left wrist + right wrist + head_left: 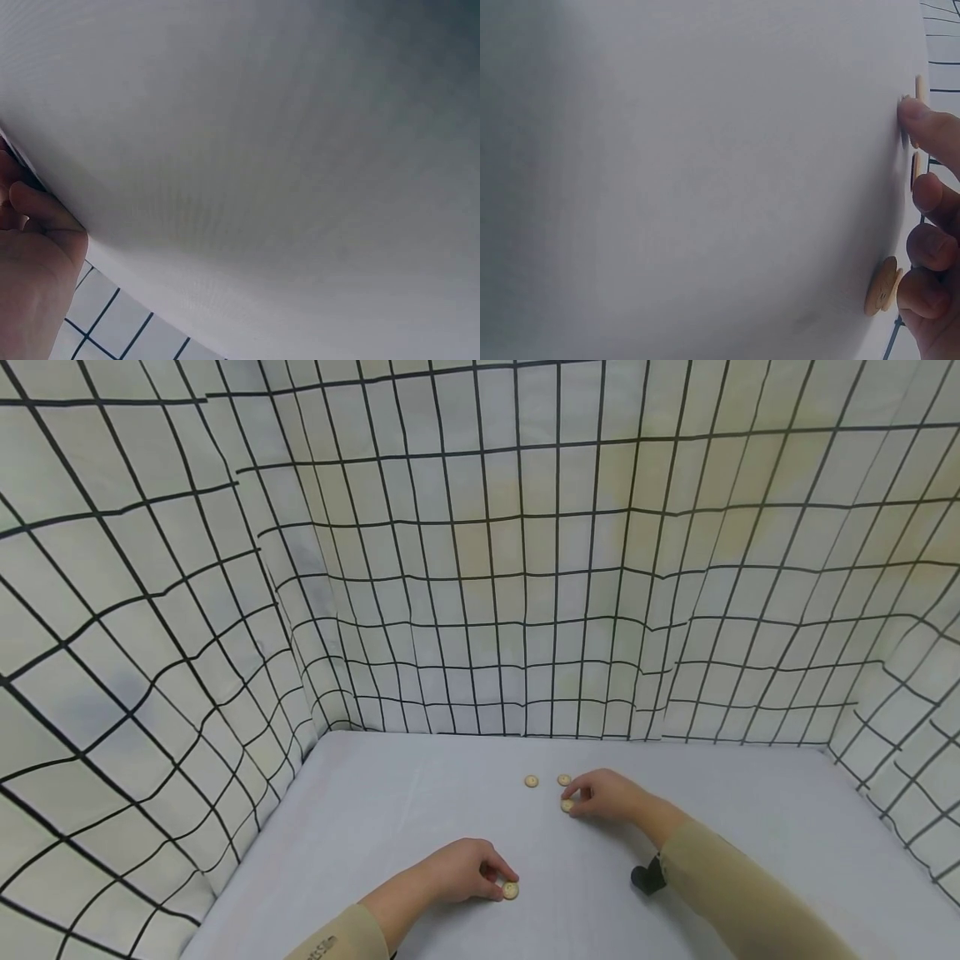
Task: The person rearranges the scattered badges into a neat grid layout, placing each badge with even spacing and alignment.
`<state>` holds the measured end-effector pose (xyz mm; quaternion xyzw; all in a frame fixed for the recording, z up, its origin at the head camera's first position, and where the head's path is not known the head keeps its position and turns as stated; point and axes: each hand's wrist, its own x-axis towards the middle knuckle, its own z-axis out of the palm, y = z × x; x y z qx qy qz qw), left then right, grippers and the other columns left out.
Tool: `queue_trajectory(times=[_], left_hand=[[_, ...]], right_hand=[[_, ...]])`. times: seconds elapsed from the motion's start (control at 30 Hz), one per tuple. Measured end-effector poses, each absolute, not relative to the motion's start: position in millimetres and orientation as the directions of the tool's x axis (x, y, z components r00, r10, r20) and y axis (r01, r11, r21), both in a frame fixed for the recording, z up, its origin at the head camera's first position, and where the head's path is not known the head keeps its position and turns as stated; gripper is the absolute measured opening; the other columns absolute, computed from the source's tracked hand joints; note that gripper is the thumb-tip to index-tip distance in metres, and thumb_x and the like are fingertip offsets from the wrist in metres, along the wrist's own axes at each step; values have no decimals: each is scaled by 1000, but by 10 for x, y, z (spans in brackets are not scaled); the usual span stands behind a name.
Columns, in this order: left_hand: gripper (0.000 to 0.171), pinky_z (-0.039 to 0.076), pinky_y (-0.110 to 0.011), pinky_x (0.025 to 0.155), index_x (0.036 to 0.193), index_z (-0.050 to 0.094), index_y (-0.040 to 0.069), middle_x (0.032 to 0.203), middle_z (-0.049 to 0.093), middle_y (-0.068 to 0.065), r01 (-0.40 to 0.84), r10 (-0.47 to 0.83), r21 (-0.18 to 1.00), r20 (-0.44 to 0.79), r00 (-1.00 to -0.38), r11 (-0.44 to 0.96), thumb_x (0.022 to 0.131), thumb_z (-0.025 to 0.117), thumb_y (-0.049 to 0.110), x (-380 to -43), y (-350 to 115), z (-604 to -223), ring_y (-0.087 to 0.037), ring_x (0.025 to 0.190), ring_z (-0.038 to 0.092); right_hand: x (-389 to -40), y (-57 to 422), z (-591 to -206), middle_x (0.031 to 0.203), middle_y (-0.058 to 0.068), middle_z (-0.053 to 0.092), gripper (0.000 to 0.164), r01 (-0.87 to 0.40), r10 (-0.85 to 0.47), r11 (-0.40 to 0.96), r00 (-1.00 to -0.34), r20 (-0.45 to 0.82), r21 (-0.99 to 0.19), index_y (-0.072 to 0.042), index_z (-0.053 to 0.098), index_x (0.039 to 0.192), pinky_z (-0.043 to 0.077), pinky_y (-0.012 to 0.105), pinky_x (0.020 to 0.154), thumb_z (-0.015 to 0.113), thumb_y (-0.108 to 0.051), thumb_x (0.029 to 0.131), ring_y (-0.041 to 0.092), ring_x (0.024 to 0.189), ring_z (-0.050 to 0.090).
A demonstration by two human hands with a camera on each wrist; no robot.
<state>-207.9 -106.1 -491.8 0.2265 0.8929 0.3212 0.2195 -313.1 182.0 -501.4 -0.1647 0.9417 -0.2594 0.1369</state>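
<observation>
In the head view, my left hand (467,870) pinches a round cream wooden button (510,890) low over the front of the white table. Farther back, thumb and index finger of my right hand (609,795) pinch another wooden button (567,806). Just behind it lies a third button (564,780), with one more button (531,781) to its left. In the left wrist view only part of the left hand (34,255) shows, its fingertips cut off. The right wrist view has the right hand (937,247) at its edge, near a tilted-looking button (881,286).
White cloth covers the table (420,793). Pale walls with a black grid (480,568) rise behind it and at both sides. A dark device (648,876) sits under the right wrist. Beige sleeves (738,885) cover the forearms.
</observation>
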Motion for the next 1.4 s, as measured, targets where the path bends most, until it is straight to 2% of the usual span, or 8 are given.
queue_trajectory(times=[0.87,1.13,1.4], left_hand=[[20,42,-24,69,99,80,22,78,56,8,269,549,671,-244,-799,691,81,81,13,-2062,-1064,-4871,-4,72,49],[19,42,-24,69,99,80,23,79,56,8,266,546,670,-247,-800,693,81,81,15,-2067,-1061,-4889,-4,73,49],[20,42,-24,69,99,80,23,79,56,9,264,547,672,-249,-799,692,81,81,14,-2072,-1066,-4889,-4,73,49]], right_hand=[[-3133,1799,-4994,81,-5,58,25,-222,-346,835,-923,-166,-504,-30,75,106,42,33,70,82,-28,82,14,77,51],[-3172,1867,-5000,78,-6,58,25,-253,-358,826,-925,-124,-503,-31,75,107,42,32,65,81,-29,82,13,73,51],[-3188,1950,-4946,79,-3,58,24,-205,-322,820,-937,-135,-535,-31,75,109,44,32,61,79,-28,85,15,69,53]])
